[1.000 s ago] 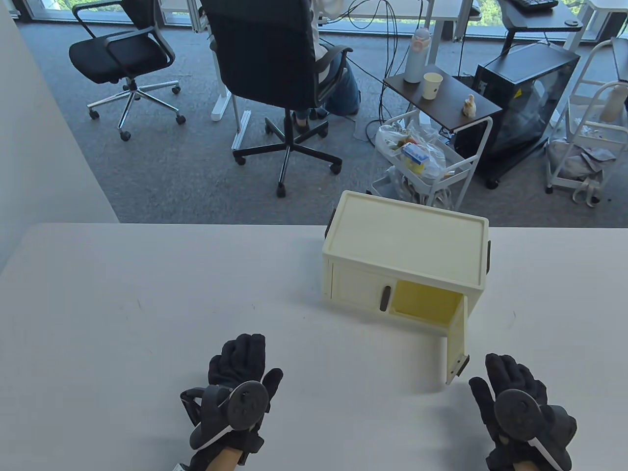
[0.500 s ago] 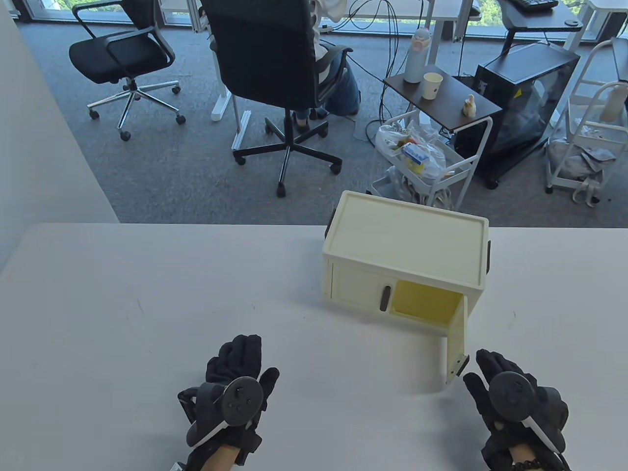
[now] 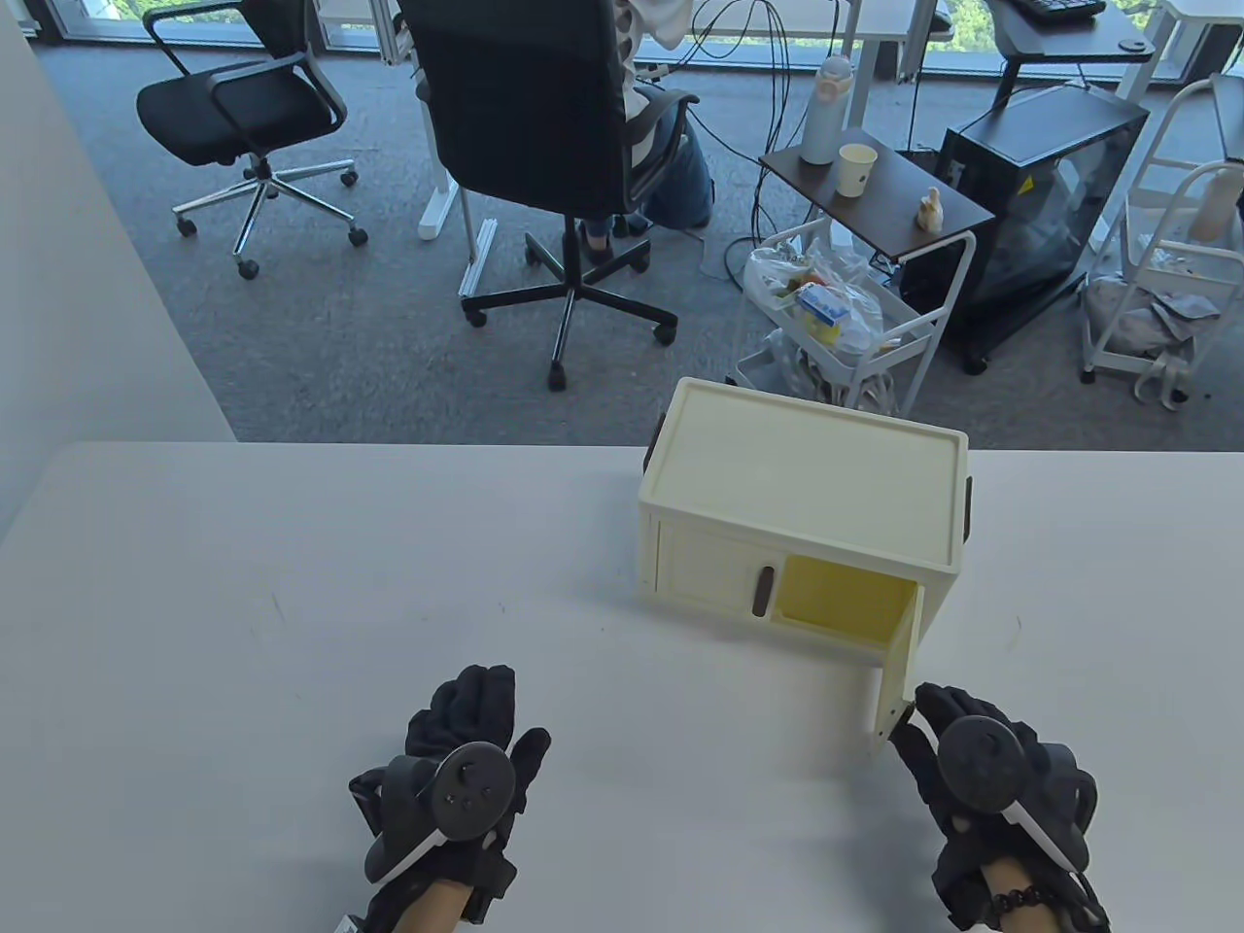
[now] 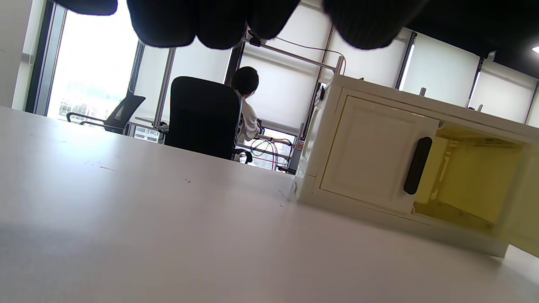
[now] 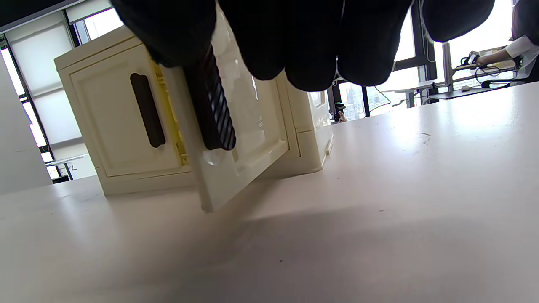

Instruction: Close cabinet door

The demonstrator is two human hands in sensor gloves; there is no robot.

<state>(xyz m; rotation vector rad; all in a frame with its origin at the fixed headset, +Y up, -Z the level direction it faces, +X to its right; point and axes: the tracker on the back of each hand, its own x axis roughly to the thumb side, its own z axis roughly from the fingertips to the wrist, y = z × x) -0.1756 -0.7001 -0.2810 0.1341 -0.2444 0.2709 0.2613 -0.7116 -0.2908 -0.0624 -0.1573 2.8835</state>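
Left hand [image 3: 457, 768] flat on table [image 3: 243, 632], near-left, fingers spread, holding nothing; its wrist view shows only fingertips [image 4: 168, 21], cut off at top. Cabinet [image 3: 807, 505] far right of centre; left door [image 3: 705, 569] shut, right door [image 3: 899, 680] swung open. Right hand [image 3: 982, 777] touches door's free edge; actual grip cannot be told, fingers [image 5: 311, 38] hide the handle.

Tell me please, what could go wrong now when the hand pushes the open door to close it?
The cabinet is small and nothing holds it: the left hand rests apart, so a push may slide it. The right hand touches the open door at its free edge near the handle; its fingers could slip off.
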